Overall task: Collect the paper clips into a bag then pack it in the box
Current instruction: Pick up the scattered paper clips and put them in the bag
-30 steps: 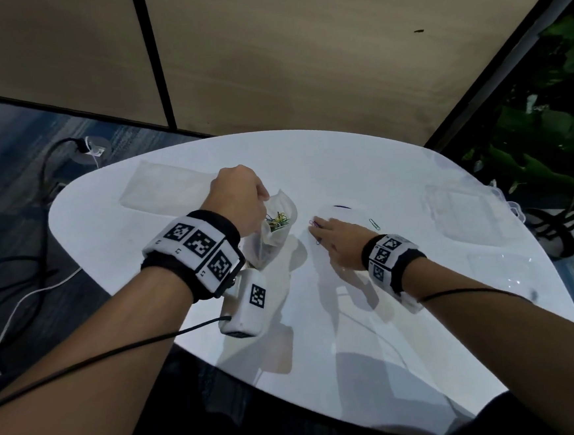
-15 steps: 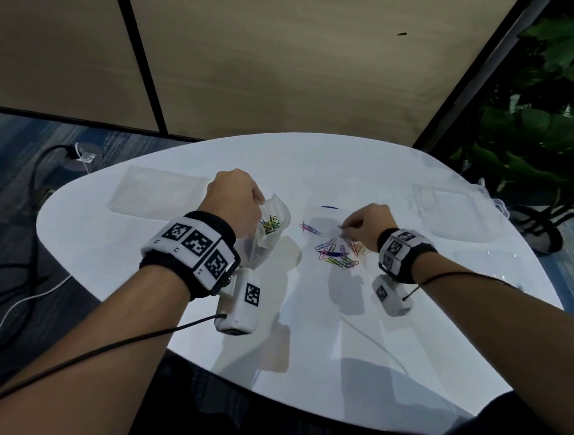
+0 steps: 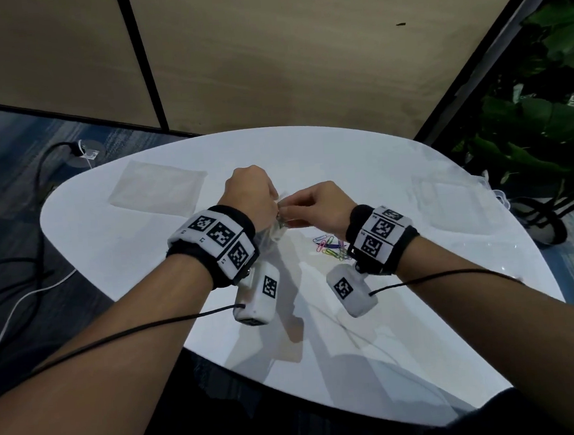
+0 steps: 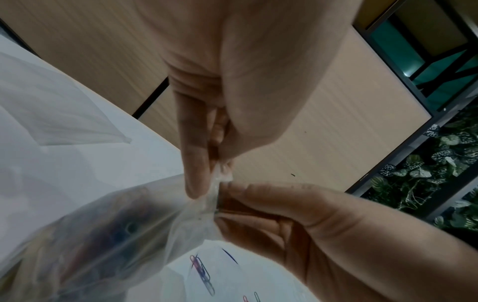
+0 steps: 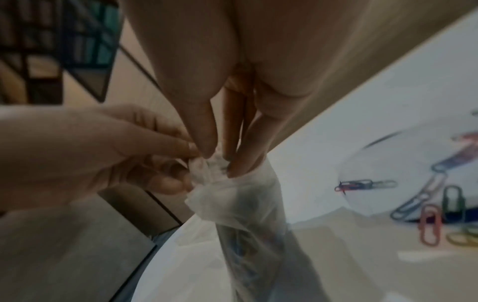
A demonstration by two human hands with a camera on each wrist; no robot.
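In the head view, the left hand (image 3: 249,194) and the right hand (image 3: 315,204) meet at the centre of the frame above the white table (image 3: 115,237). Both pinch the top of the clear bag (image 3: 273,234). Loose paper clips (image 3: 329,246) lie just right of the bag.

In the left wrist view, the bag fills the lower left, with coloured clips seen inside.

In the right wrist view, fingers (image 5: 204,130) of both hands squeeze the crumpled bag mouth at the centre. Loose clips lie at the right edge.
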